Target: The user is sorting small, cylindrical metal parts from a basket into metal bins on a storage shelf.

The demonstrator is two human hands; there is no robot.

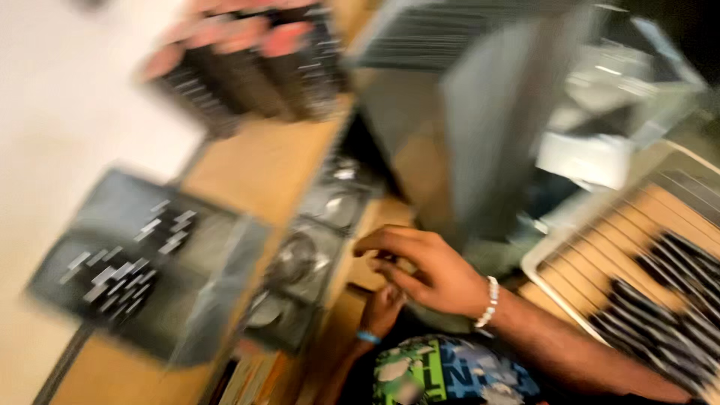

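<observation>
While blur hides each grip's state, right hand [435, 274] hovers beside clear packets [300, 262].

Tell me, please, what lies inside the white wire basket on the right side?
Inside the white wire basket, dark flat packs stand in rows over a brown bottom. The picture is blurred, so their kind is unclear. The person's right forearm covers the basket's near corner.

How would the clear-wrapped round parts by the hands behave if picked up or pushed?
The clear packets look glossy, so probably slippery. They look flat, so more apt to slide than roll. The right hand reaches toward them, with the left hand below it; blur hides whether they are stiff.
</observation>
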